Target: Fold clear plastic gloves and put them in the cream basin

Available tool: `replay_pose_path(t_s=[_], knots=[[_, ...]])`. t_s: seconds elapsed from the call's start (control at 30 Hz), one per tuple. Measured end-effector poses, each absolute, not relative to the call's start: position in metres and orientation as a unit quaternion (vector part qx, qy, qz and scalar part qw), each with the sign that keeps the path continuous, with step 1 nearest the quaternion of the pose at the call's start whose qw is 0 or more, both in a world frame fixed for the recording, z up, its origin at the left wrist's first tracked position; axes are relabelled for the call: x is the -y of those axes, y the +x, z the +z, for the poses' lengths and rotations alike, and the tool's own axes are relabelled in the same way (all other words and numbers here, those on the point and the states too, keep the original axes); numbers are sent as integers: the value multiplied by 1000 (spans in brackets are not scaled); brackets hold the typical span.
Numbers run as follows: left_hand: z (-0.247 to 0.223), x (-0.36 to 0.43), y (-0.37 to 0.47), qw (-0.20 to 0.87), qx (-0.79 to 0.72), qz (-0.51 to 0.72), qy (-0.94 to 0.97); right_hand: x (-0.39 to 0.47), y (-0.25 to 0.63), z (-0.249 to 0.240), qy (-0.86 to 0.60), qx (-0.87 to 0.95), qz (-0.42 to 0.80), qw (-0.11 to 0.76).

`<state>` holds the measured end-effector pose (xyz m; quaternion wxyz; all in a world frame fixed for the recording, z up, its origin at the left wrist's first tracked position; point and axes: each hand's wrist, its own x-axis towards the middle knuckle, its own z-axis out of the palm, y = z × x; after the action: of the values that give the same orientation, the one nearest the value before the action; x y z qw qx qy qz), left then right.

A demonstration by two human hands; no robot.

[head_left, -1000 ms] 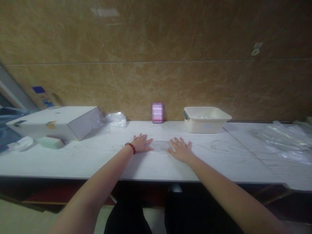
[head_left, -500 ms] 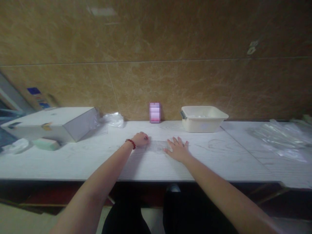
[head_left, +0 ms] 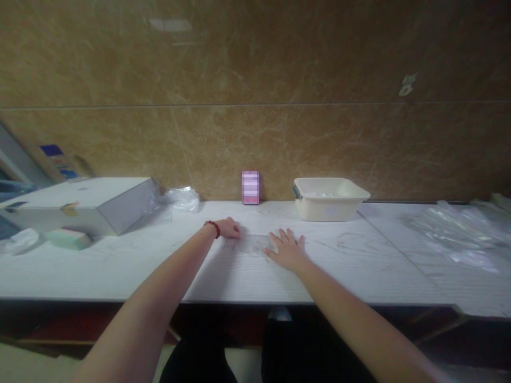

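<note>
A clear plastic bag (head_left: pixel 255 245) lies flat on the white wood-grain table (head_left: pixel 151 271) in front of me. At its left end is my left hand (head_left: pixel 229 228), fingers curled together on the bag's edge. The fingertips are partly hidden. My right hand (head_left: pixel 288 251) rests palm down with spread fingers over the bag's right end, covering that part of it.
A cream plastic bin (head_left: pixel 330 207) with clear plastic inside stands by the wall. A phone (head_left: pixel 250 188) leans there too. Left are a white box (head_left: pixel 75 205), a crumpled clear bag (head_left: pixel 181 199) and a green sponge (head_left: pixel 68 239). Clear plastic bags (head_left: pixel 459 229) are piled right.
The whole view has shifted slightly. Both hands stay at the bag's two ends, the left still closed and the right still spread; slightly more of the bag shows between them.
</note>
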<state>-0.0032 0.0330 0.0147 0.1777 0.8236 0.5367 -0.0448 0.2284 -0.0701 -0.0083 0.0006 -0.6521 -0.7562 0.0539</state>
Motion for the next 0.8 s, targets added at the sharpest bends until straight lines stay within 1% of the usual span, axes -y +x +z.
replay_pose_path(t_s=[0.27,0.47,0.57,0.7,0.8], knots=[[19,-31,3,203,-522,-40,827,72,230,-6,-647,760,54,4],[28,-21,3,226,-519,5,824,73,229,-2,-649,758,66,-4],[24,-16,3,266,-519,48,811,73,229,-2,-652,755,71,-3],[16,-11,6,336,-523,150,769,71,231,-5,-645,762,68,4],[18,-7,9,353,-526,225,740,68,234,-9,-636,768,71,25]])
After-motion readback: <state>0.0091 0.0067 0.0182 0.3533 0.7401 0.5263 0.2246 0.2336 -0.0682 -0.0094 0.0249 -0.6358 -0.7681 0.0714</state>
